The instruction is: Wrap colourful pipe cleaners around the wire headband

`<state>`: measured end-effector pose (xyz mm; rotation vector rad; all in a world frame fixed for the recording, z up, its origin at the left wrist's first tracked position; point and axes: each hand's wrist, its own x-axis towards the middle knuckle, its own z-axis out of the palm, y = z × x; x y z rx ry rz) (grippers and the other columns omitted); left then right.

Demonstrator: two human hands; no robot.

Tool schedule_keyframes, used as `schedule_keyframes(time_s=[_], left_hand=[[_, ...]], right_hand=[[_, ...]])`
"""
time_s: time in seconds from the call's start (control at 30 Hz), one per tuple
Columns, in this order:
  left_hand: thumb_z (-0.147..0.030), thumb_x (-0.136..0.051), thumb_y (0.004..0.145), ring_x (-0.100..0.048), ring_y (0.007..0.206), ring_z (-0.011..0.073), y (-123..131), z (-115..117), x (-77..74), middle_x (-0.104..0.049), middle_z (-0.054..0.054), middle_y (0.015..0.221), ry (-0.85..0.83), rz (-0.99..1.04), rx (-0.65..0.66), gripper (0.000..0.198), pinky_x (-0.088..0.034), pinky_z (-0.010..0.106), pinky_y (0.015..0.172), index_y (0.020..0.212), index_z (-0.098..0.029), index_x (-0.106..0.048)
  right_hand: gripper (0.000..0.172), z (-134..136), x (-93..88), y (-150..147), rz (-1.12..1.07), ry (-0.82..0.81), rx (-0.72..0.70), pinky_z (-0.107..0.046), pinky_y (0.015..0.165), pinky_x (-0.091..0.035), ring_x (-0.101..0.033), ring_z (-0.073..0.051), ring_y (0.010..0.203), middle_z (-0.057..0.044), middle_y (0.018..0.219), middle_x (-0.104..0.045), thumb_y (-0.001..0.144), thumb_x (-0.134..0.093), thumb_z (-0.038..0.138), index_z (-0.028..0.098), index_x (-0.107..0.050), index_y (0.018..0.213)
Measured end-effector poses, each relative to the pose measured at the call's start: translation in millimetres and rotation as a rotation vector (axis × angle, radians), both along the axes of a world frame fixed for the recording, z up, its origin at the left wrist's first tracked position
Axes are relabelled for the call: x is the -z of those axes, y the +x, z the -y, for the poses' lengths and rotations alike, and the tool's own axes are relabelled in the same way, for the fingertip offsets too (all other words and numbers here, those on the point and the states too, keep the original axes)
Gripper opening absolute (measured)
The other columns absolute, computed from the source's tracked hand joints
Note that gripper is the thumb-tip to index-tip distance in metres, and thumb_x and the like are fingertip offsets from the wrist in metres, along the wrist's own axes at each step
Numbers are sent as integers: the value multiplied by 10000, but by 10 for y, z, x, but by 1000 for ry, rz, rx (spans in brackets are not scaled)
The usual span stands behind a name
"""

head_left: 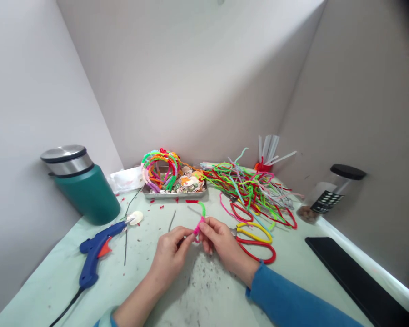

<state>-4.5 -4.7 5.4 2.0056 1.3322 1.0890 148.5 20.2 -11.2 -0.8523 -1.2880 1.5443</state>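
Pipe cleaner (203,210): fuzzy, pink base, green bend, red tip. Centre frame, arching up-left; pink end pinched between left hand (172,247) and right hand (221,240).

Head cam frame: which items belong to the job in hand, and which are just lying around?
In hand: pink-and-green pipe cleaner, pinched between left hand and right hand.

Lying about: pipe cleaner pile, scissors, blue glue gun, tray of shells, green tumbler, black-lidded jar, black slab.
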Motion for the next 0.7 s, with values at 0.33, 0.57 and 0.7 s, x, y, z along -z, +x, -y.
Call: schedule_keyframes(time_s=[0.33,0.57,0.7], left_hand=[[-278,-478,836,-574,687,141,-33,-45,-17,-635,20,728,-46,128,-38,215,-440,229,637,805,-159,-654],[-225,-458,845,-560,690,138,-42,-51,-7,-600,29,745,41,32,-35,217,-436,235,633,910,-165,-657],[-201,-439,853,-555,683,137,-53,-56,34,-594,35,749,123,-28,-50,224,-424,234,616,928,-170,-649]], right_hand=[[63,68,59,-50,255,269,-22,-210,542,-368,-461,-107,609,15,690,-509,772,-573,249,186,-568,771],[124,107,50,-38,305,279,-22,-211,470,-307,-403,-96,501,40,590,-442,850,-436,259,196,-475,750],[85,145,23,-20,478,534,81,-227,527,-304,-408,-109,562,28,623,-451,829,-453,196,191,-484,751]])
